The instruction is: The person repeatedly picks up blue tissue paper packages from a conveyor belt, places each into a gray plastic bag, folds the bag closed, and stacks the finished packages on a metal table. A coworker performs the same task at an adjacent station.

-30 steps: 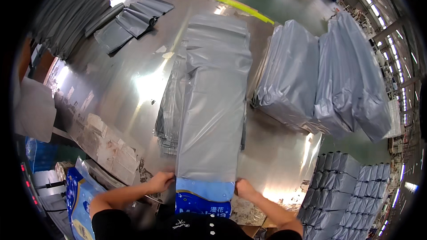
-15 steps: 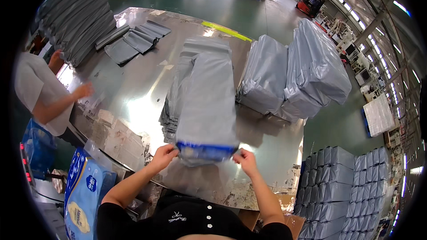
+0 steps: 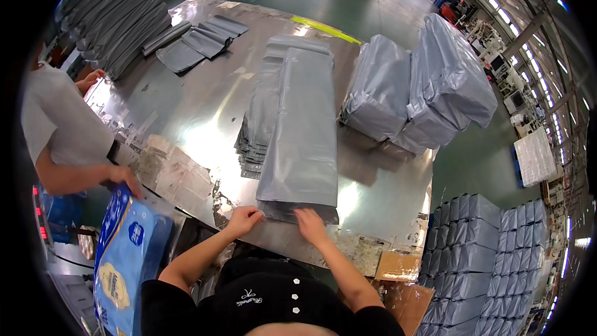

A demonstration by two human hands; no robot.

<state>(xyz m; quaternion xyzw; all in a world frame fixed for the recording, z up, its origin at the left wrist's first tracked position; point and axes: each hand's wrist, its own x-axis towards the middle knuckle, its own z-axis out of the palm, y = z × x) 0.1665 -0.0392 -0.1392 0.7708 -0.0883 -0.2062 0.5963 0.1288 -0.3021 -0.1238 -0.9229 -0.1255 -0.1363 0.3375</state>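
Observation:
In front of me on the metal table lies a long, filled grey plastic bag [image 3: 301,130], its near end showing a dark flap. My left hand [image 3: 247,219] pinches the left corner of that near edge. Farther right along the same edge, my right hand [image 3: 310,224] has its fingers closed on the flap. Beneath and to the left of the bag lies a stack of flat grey bags [image 3: 258,127], partly hidden by it. Whatever fills the bag is covered.
Filled grey bags [image 3: 376,90] stand at the table's right side. Folded grey bags [image 3: 186,56] lie far left beside a tall grey stack [image 3: 112,18]. At left, a co-worker's hand [image 3: 126,179] touches a blue package [image 3: 134,255]. Bagged packs [image 3: 466,230] are piled at right.
The blue end at the bag's mouth is now covered by grey film. My right hand has moved left along the edge. The co-worker's hand has come down onto the blue package.

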